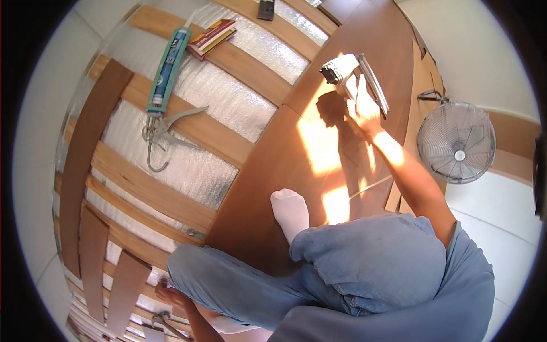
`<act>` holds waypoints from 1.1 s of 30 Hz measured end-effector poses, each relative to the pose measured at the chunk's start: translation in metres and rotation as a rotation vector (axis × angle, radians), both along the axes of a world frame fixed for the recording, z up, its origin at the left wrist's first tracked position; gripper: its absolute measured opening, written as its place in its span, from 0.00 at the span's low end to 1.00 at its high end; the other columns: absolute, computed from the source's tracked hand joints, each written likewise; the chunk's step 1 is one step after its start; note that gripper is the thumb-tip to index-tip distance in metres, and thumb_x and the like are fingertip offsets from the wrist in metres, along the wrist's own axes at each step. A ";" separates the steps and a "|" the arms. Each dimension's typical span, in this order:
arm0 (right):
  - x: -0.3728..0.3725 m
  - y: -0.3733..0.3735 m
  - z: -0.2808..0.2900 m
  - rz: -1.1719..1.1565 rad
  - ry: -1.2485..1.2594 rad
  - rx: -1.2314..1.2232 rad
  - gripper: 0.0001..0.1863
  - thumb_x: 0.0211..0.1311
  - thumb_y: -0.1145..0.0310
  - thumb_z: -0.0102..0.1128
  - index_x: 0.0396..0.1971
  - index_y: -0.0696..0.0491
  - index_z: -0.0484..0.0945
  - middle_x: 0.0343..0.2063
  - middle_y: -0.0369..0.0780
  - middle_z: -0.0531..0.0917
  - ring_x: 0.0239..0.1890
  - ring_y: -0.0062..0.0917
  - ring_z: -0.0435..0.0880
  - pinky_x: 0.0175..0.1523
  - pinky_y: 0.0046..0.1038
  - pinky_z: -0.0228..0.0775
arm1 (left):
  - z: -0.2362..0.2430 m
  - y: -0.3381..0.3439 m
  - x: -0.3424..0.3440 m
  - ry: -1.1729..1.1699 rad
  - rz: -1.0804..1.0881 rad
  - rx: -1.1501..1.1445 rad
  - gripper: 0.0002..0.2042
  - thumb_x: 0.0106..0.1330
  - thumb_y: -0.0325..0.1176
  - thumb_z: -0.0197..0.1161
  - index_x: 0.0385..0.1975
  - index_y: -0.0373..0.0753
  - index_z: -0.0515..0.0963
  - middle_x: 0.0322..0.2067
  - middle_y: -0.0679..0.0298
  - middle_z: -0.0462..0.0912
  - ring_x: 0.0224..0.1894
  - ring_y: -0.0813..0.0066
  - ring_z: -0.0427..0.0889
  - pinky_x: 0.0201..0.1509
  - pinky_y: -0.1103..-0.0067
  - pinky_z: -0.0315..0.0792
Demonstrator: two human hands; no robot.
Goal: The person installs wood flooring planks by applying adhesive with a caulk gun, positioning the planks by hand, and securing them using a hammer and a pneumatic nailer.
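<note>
My right hand (364,108) is closed round the handle of a nail gun (342,67), pale-bodied with a dark nose and a long metal magazine. The tool is over the brown floorboards (256,171), and its dark shadow falls on a sunlit patch beside it. At the lower left, my left hand (175,297) reaches down past my knee to the wooden battens (154,185). Its fingers are in shade and partly hidden, so whether they hold anything does not show. A metal tool with a slim handle (171,326) lies close to that hand.
A caulking gun (169,71) with a blue cartridge rests across the battens, next to a red and yellow packet (211,39). Silvery foil underlay (222,100) shows between battens. Loose brown board strips (85,171) lie left. A round metal fan (457,142) stands right.
</note>
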State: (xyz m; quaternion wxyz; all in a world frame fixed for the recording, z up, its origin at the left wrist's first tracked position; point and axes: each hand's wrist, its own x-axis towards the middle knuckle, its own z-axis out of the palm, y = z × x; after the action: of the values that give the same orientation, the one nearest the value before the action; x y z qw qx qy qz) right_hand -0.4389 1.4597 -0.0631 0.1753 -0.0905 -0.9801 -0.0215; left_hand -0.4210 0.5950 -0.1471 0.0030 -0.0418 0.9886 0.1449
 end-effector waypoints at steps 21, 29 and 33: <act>0.038 0.022 -0.059 -0.627 -0.116 -0.226 0.42 0.76 0.57 0.58 0.80 0.52 0.46 0.39 0.56 0.86 0.41 0.54 0.85 0.46 0.50 0.75 | 0.025 -0.023 -0.029 -0.418 0.004 0.025 0.22 0.68 0.42 0.68 0.54 0.35 0.71 0.50 0.46 0.76 0.55 0.41 0.73 0.63 0.52 0.66; 0.053 0.026 -0.048 -0.644 -0.135 -0.230 0.40 0.75 0.60 0.59 0.79 0.53 0.49 0.46 0.56 0.84 0.47 0.55 0.83 0.50 0.50 0.74 | 0.022 0.029 -0.024 -0.729 0.078 -0.209 0.34 0.61 0.42 0.73 0.63 0.36 0.64 0.60 0.41 0.63 0.62 0.34 0.66 0.67 0.47 0.64; 0.025 0.002 -0.033 -0.503 -0.045 -0.064 0.36 0.70 0.68 0.64 0.75 0.54 0.62 0.66 0.49 0.73 0.68 0.50 0.69 0.72 0.47 0.63 | -0.016 -0.019 -0.004 -0.663 0.243 -0.046 0.38 0.58 0.41 0.75 0.64 0.36 0.62 0.59 0.40 0.63 0.62 0.33 0.64 0.67 0.47 0.64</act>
State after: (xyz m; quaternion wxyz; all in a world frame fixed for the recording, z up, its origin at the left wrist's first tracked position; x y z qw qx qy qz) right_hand -0.4135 1.4614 -0.0960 0.1394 -0.3362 -0.9307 -0.0353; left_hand -0.4253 0.5756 -0.1634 0.3057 -0.2042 0.9245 0.1006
